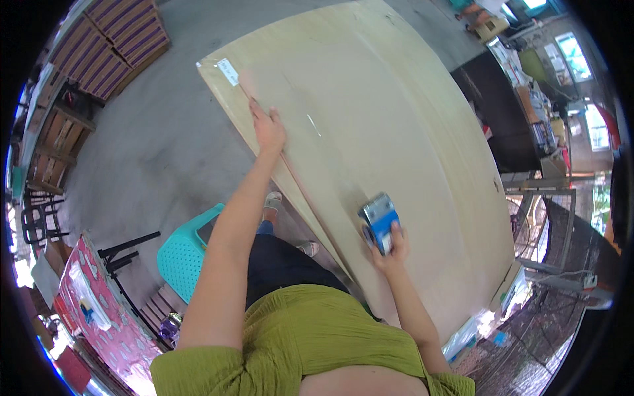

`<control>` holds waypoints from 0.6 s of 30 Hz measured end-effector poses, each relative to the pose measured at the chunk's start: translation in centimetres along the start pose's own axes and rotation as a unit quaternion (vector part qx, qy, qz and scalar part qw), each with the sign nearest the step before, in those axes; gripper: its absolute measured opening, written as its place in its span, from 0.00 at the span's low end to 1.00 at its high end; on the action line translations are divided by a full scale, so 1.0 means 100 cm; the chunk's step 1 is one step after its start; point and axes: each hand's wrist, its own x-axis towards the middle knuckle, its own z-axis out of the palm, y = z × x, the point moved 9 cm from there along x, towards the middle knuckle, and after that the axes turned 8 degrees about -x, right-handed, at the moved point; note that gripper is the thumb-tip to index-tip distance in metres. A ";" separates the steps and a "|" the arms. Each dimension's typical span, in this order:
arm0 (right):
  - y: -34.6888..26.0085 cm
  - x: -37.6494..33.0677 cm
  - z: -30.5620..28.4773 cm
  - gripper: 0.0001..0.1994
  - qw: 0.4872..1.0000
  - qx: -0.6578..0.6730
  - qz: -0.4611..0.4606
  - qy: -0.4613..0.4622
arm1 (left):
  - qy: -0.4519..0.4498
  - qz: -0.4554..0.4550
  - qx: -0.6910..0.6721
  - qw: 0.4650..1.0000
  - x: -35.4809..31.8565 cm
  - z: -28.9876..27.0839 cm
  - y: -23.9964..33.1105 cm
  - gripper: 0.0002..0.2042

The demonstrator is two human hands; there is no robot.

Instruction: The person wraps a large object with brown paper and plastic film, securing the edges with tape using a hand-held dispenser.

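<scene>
A large flat panel (396,119) covered in pale, slightly glossy wrapping stretches out in front of me. My left hand (269,131) lies on it close to its left edge, fingers stretched forward along a long pinkish-brown strip (305,195). Nothing shows in that hand. Over the nearer part of the panel, my right hand (393,249) is closed round a blue and silver tape dispenser (382,221). Motion blurs the dispenser a little, and I cannot tell whether it touches the surface. A white label (228,72) sits at the panel's far left corner.
A turquoise plastic stool (183,254) stands left of my legs. Beyond it is a table with a pink patterned cover (99,317). Slatted wooden crates (109,43) are stacked at the far left. A dark cabinet or desk (495,105) borders the panel's right side.
</scene>
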 end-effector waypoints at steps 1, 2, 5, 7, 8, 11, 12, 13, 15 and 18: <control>0.009 -0.027 -0.020 0.43 1.000 -0.005 0.013 -0.002 | 0.006 0.010 -0.019 1.000 0.000 0.000 -0.002 0.35; 0.018 -0.052 -0.040 0.42 0.999 -0.013 0.028 -0.005 | -0.001 0.002 -0.025 1.000 -0.002 0.005 -0.002 0.34; 0.033 -0.097 -0.081 0.41 0.998 -0.012 0.063 -0.008 | -0.010 -0.006 -0.020 1.000 -0.001 0.008 -0.003 0.33; 0.038 -0.110 -0.093 0.42 0.998 0.005 0.063 -0.024 | 0.001 0.020 0.005 1.000 0.002 0.004 -0.003 0.33; 0.039 -0.115 -0.095 0.42 0.997 0.013 0.065 -0.033 | -0.006 0.009 -0.006 1.000 -0.001 0.007 -0.002 0.33; 0.039 -0.115 -0.098 0.41 0.997 0.012 0.063 -0.048 | -0.012 -0.006 -0.025 1.000 -0.006 0.007 0.002 0.32; 0.039 -0.111 -0.097 0.41 0.996 0.012 0.072 -0.054 | -0.008 -0.001 -0.023 1.000 -0.007 0.004 0.003 0.32; 0.038 -0.106 -0.096 0.40 0.995 0.013 0.081 -0.060 | -0.003 0.004 -0.022 1.000 -0.007 0.001 0.004 0.31; 0.034 -0.093 -0.091 0.39 0.993 0.002 0.098 -0.062 | -0.006 -0.023 -0.031 0.999 -0.012 0.006 0.008 0.30; 0.019 -0.056 -0.061 0.39 0.995 -0.013 0.096 -0.039 | 0.004 -0.008 -0.019 1.000 -0.012 0.002 0.009 0.30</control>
